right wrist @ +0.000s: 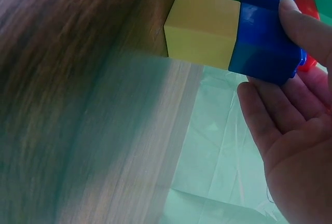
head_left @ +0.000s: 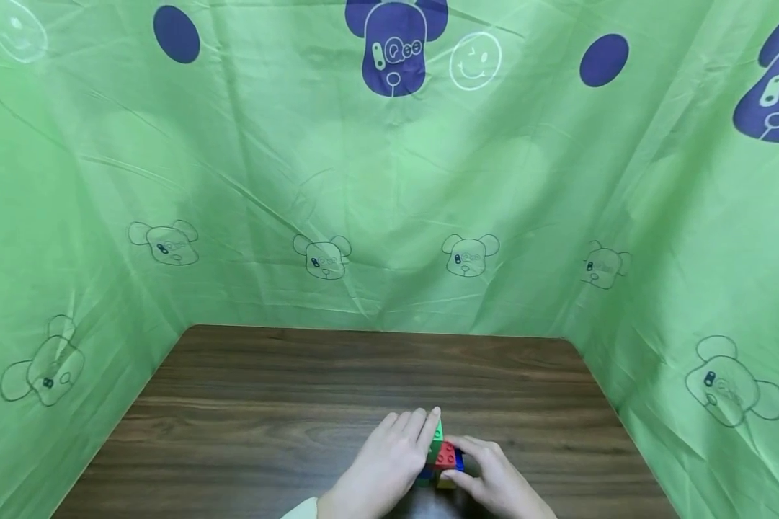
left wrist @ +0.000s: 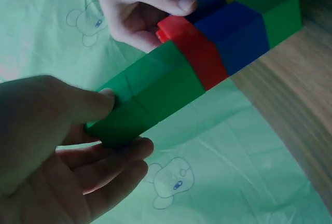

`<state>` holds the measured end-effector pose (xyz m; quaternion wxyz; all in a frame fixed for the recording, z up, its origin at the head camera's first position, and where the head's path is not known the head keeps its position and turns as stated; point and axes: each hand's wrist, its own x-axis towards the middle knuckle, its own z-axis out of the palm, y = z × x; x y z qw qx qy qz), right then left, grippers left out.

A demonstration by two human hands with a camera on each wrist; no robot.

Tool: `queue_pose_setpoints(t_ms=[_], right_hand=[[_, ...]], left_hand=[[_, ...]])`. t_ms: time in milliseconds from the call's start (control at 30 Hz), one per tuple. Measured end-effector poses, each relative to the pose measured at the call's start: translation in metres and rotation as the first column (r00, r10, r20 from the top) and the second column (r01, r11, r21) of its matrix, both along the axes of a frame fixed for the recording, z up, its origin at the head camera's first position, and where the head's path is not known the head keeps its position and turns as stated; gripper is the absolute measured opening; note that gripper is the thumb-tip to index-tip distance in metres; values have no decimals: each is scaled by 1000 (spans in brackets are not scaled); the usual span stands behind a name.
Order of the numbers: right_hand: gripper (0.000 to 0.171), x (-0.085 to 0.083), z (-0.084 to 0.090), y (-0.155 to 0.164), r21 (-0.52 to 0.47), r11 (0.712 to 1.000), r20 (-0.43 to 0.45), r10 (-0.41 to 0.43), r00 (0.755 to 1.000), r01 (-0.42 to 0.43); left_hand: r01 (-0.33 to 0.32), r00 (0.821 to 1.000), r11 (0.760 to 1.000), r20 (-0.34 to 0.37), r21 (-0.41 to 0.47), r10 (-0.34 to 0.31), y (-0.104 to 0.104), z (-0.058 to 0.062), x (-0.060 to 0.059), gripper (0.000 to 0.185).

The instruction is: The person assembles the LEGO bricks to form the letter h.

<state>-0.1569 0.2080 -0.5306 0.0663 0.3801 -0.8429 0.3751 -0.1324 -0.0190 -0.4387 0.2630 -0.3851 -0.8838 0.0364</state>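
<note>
A structure of toy building blocks stands on the wooden table, made of two columns side by side. One column has a green block at its foot, then a blue block, a red block and green blocks on top. Beside it, a yellow block carries another blue block, and the red block reaches partly over that one. My left hand pinches the topmost green block between thumb and fingers. With thumb and fingers on opposite sides, my right hand grips the upper blue block beside the red one.
A dark wooden table lies under the hands. Green cloth printed with bear heads and smiley faces hangs around its back and both sides.
</note>
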Motion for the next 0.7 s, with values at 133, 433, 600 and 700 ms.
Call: queue_pose_setpoints(t_ms=[133,433,600,700], right_hand=[[45,-3,0,0,18,1000,-17,0,1000,0],[51,1,-7,1,-6,1000,52,8,999,-8],[67,7,-7,4,29,996,81,-86,993,83],[68,13,-6,7,59,984,67,-172,983,168]], left_hand=[[-8,999,999,54,31,7,-1,-5,-2,76],[71,967,953,214,295,-138,-9,-16,-11,52],[9,897,899,395,437,-200,-17,-23,-12,66],[-114,793,835,556,538,-250,-22,-33,-11,75]])
